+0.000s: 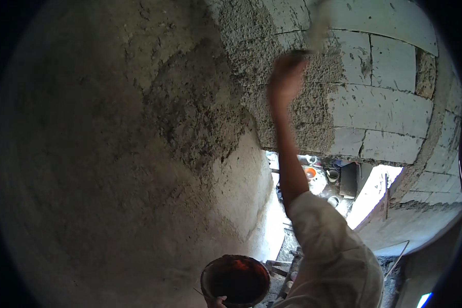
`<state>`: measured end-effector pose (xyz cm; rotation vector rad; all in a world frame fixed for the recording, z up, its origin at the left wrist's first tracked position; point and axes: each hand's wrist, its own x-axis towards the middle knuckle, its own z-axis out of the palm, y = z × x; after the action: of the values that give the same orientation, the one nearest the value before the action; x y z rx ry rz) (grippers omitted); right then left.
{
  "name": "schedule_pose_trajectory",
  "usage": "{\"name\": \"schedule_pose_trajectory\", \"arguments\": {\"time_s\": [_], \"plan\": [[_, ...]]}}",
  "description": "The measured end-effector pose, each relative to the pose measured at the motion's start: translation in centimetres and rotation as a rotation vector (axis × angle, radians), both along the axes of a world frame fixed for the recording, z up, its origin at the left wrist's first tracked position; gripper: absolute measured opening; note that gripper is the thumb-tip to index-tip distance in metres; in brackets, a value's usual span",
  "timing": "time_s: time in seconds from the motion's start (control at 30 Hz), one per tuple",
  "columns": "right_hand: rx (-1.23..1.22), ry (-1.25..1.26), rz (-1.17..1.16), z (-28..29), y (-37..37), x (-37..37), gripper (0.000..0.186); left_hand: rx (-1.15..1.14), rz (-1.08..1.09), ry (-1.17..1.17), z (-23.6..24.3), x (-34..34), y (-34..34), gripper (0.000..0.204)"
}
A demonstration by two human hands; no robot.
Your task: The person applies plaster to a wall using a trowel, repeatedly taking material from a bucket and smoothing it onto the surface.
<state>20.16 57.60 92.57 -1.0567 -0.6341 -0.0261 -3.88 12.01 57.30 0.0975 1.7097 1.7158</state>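
My right hand (286, 77) is raised high against the wall and grips the handle of a trowel (317, 28), whose blade is blurred over rough grey mortar (313, 110) spread on the white block wall (382, 110). My arm wears a white sleeve (326, 241). At the bottom edge my left hand (216, 302) holds the rim of a round dark pan (205, 277) with dark wet mortar inside. Only the fingers of that hand show.
A curved wall coated in grey plaster (113, 169) fills the left side. Under the blocks a bright opening (367, 197) shows several small buckets and containers (318, 174) below. A thin rod (398, 259) and rubble lie at the lower right.
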Motion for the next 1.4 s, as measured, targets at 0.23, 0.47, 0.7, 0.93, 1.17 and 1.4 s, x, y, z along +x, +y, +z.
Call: {"name": "schedule_pose_trajectory", "arguments": {"time_s": [0.23, 0.47, 0.7, 0.93, 1.17, 1.4], "plan": [[0.319, -0.506, 1.354, -5.8, -25.7, -23.9, 0.04, 0.151, 0.065, 0.078, 1.0, 1.1, 0.0, 0.078], [-0.226, -0.875, 1.774, -22.8, -32.7, -10.3, 0.051, 0.378, 0.027, -0.142, -2.0, -3.2, -3.8, 0.064], [-0.801, -1.6, 1.524, -38.1, -41.2, -1.3, 0.049, 0.218, -0.203, -0.005, -2.5, -5.8, -4.9, 0.061], [-0.829, -1.336, 1.43, -46.5, -43.1, -3.8, 0.038, -0.086, -0.52, 0.388, -3.7, -5.0, -5.7, 0.037], [-1.531, -0.179, 2.321, -41.5, -44.5, -4.8, 0.039, 0.255, -0.6, 0.133, -1.3, -6.5, -5.4, 0.061], [-1.463, 0.586, 2.091, -44.4, -47.4, -6.5, 0.04, 0.313, -0.438, -0.095, -3.2, -5.9, -2.8, 0.068]]}}
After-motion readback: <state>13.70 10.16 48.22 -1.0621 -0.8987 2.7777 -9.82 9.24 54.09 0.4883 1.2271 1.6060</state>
